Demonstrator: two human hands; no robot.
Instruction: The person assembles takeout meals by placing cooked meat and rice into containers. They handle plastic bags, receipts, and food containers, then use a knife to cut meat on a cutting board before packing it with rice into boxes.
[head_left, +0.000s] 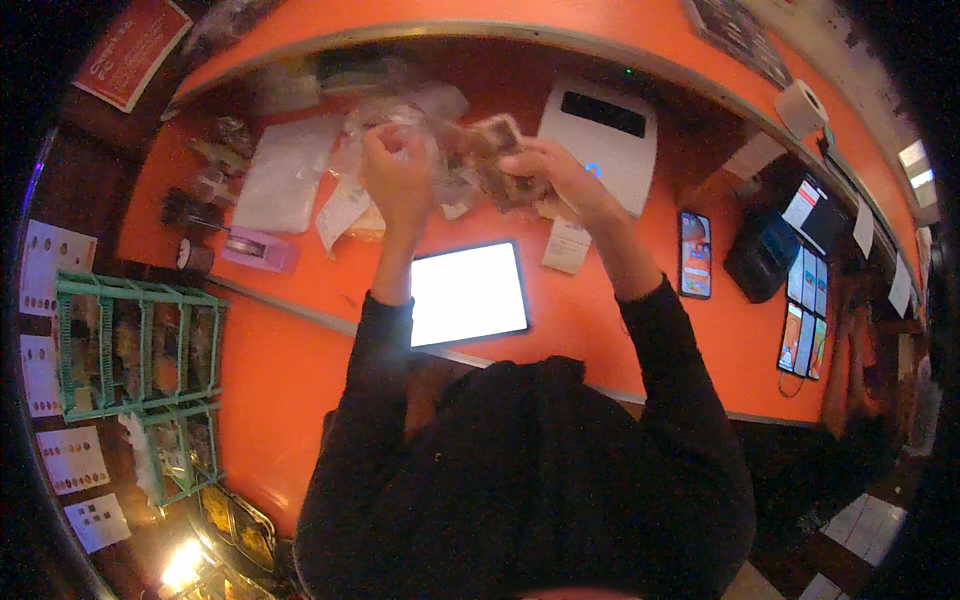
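Observation:
My left hand (397, 176) is curled, its fingers closed on the edge of a clear plastic bag (427, 124) at the back of the orange counter. In my right hand (559, 172) there is a small brownish flat item (496, 135), too blurred to name. Below it, between my hands, lies a blurred heap of brownish pieces (510, 187). A printed paper slip (341, 214) rests by my left wrist, and another paper slip (566, 244) is beneath my right forearm. Nearer my body, a tablet (469, 294) with a bright white screen lies between my forearms.
Plastic sheets or bags (289, 176) and a pink box (259, 247) are at left, above a green rack (142, 345). Behind my right hand stands a white router-like device (600, 142). Phones (695, 255) and a black card terminal (761, 251) occupy the right side.

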